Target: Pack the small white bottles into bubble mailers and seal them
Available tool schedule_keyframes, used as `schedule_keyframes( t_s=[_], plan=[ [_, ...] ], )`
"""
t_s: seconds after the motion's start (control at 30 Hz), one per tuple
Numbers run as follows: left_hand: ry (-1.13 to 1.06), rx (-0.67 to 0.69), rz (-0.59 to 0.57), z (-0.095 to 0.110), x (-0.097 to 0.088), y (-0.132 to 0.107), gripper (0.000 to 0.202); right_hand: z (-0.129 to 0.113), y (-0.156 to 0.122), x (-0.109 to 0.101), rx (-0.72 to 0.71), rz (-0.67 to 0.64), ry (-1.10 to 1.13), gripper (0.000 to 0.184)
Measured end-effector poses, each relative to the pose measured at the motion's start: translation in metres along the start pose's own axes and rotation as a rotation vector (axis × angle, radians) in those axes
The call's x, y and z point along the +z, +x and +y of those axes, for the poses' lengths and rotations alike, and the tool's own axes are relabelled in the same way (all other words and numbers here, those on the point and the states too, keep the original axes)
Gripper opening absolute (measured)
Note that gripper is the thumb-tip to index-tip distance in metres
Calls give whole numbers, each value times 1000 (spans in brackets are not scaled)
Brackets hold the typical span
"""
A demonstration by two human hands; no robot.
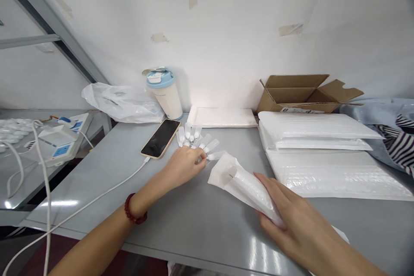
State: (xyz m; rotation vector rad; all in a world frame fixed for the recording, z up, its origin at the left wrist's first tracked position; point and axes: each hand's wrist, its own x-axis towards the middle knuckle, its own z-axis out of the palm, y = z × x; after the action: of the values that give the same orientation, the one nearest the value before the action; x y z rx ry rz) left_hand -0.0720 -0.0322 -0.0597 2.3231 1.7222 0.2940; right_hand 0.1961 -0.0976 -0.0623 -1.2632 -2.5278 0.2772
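Note:
My left hand, a red bead bracelet on its wrist, reaches over a fan of small translucent tube-shaped pieces with white ends. Its fingers are curled into a pinch at the near side of the fan, and what they pinch is hidden. In my right hand is a white bubble mailer, squeezed into a rounded tube. The mailer's open mouth points left, toward the translucent pieces. Something clear and rounded shows at that mouth, but I cannot tell what it is.
A phone on a white cable lies left of the pieces. Behind stand a tumbler, a plastic bag and a flat white package. Bubble mailers are stacked at right, before an open cardboard box.

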Motion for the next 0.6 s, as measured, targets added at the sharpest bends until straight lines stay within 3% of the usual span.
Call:
schedule_keyframes(
  t_s=[0.13,0.3,0.4,0.6],
  plan=[
    [-367,-43,56,-6,-26,-5,19,0,0,-2,22,-1,-8,54],
    [-400,82,137,-13,-52,-15,14,0,1,-4,27,10,-17,54],
    [-370,218,76,-10,-51,-17,12,-1,1,-3,15,11,-14,54],
    [-316,375,-84,11,-30,-20,13,-7,0,-2,-62,-3,35,58]
  ],
)
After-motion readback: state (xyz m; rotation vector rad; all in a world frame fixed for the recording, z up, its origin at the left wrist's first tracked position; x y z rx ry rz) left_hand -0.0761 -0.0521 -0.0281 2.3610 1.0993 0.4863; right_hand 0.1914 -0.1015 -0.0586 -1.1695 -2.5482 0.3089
